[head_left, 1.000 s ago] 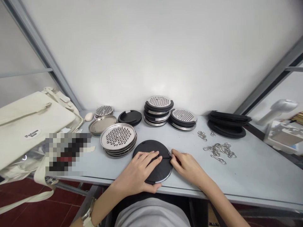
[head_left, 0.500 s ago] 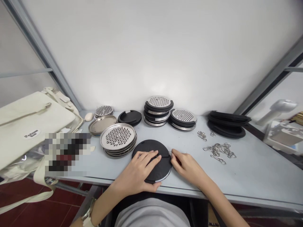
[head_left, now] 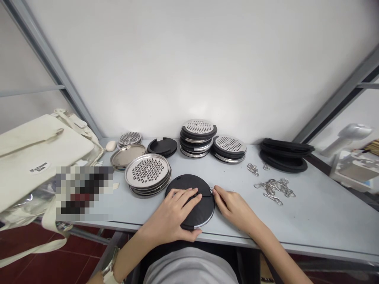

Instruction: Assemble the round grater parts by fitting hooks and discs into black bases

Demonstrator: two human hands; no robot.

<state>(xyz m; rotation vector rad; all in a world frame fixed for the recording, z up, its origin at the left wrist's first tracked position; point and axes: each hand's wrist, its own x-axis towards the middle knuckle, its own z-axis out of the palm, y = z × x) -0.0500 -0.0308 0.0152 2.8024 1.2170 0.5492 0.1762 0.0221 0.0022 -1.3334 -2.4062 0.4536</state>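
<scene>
A round black grater holder (head_left: 194,215) lies flat near the table's front edge, a strip of metal rim showing along its lower right side. My left hand (head_left: 174,213) holds it, fingers across the top and thumb at the near edge. At the holder's right edge, by the end of a straight slit, my right hand (head_left: 229,203) pinches a small metal wire clip (head_left: 211,190). Its fingertips hide most of the clip. A pile of similar wire clips (head_left: 275,187) lies to the right. Left of the holder stands a stack of round metal graters (head_left: 148,173).
Behind are two stacks of graters in black holders (head_left: 198,138) (head_left: 229,148) and one black holder (head_left: 162,147). More black holders (head_left: 284,156) are piled at right. Metal discs (head_left: 127,156), a smaller grater stack (head_left: 130,139) and a cream bag (head_left: 44,146) occupy the left.
My right fingertips have shifted slightly left and up with the wire clip, which now sits closer against the holder's edge. My left hand stays in place.
</scene>
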